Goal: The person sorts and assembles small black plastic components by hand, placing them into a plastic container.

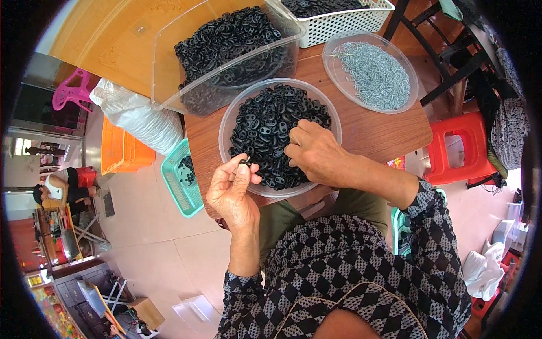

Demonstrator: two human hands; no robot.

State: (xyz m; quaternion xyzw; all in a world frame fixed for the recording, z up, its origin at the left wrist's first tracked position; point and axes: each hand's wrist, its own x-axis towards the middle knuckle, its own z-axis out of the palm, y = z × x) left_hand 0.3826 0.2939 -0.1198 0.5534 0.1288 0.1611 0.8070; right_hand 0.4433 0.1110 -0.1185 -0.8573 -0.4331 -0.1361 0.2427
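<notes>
My left hand is closed in a pinch at the near left rim of a round clear plastic tub. Between its thumb and fingertips sits a small black two-holed plastic piece. Many similar black pieces, oval with two holes, fill the tub. Over the tub's right side, my right hand reaches down among them with bent fingers. Its fingertips are hidden, so anything they hold cannot be made out. The tub rests on the near edge of a brown wooden table, close to my lap.
A clear bin of black pieces stands behind the tub, beside a white perforated basket. Silver screws lie on a round plastic lid at right. A green basket and orange crate stand left; a red stool right.
</notes>
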